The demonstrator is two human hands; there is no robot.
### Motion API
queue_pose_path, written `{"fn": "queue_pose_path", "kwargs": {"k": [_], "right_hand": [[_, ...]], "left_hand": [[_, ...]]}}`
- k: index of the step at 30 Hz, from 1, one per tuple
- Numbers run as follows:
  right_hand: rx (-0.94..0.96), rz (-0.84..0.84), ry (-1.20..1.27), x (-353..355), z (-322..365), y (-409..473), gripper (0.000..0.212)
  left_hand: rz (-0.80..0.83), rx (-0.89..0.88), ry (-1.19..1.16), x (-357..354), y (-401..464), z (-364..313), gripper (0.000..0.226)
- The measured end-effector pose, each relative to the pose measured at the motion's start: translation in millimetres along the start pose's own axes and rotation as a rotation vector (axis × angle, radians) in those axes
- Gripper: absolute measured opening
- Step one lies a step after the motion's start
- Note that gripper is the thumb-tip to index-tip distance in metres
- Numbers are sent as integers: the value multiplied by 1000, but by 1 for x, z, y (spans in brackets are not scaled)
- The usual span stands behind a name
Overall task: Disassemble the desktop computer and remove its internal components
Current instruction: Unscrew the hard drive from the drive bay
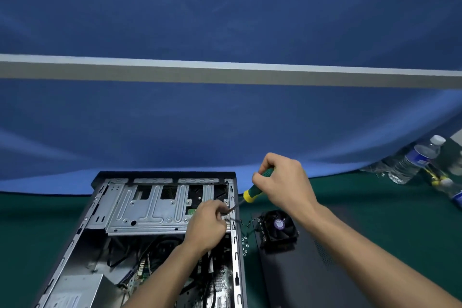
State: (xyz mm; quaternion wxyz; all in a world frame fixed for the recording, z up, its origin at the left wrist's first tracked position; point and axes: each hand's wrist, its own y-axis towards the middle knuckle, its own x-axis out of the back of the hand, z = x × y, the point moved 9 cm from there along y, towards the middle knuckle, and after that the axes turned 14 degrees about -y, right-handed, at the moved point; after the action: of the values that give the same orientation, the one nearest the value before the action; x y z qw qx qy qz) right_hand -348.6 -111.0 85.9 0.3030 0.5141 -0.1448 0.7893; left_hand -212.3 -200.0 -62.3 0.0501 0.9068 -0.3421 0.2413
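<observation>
Now you have the open black desktop computer case (140,240) lying on its side on the green-covered counter (375,220), with its silver metal drive cage (147,210) still fixed across the upper half. Your right hand (282,182) is wrapped around the green-and-yellow screwdriver handle (257,185), and the thin steel shaft (236,206) slants down to a screw at the cage's right edge, by the case rail. Your left hand (207,227) pinches the shaft near its tip, so both hands are closed on the one tool and sit near each other.

To do this step well, bring the handle more upright over the screw; the present slant looks likely to let the tip ride out of the head. Press down before you turn, and let the left fingers only guide, not squeeze. Once the screw loosens, lift it out and put it with the small silver screws (245,245) lying just beside the case, so nothing drops among the cables (155,257) below.

The removed black cooling fan and heatsink (278,230) sits on the dark grey side panel (312,277) to your right, clear of the work. Clear plastic water bottles (415,160) lie at the far right, well apart from the case.
</observation>
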Motion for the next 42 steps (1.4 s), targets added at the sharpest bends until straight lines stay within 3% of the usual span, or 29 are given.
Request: {"fn": "queue_pose_path", "kwargs": {"k": [5,10,26,29,33,35,39,42], "right_hand": [[24,-18,-104,-4,8,7,14],[13,-3,-104,-7,7,11,14],[33,124,-228,-16,32,19,12],[37,188,-324,-20,47,24,9],[61,243,-655,-21,70,26,35],[115,249,-740,-23,81,25,38],[279,402,-570,-35,95,19,12],[257,447,-532,-34,90,14,17]], "left_hand": [[-23,51,-153,7,3,11,27],[43,34,-34,0,2,11,30],[8,13,-50,4,7,9,29],[7,14,-46,4,7,9,30],[11,22,-36,4,7,8,32],[13,19,-23,5,6,7,32],[36,12,-2,4,6,7,29],[38,34,-17,4,6,8,30]]}}
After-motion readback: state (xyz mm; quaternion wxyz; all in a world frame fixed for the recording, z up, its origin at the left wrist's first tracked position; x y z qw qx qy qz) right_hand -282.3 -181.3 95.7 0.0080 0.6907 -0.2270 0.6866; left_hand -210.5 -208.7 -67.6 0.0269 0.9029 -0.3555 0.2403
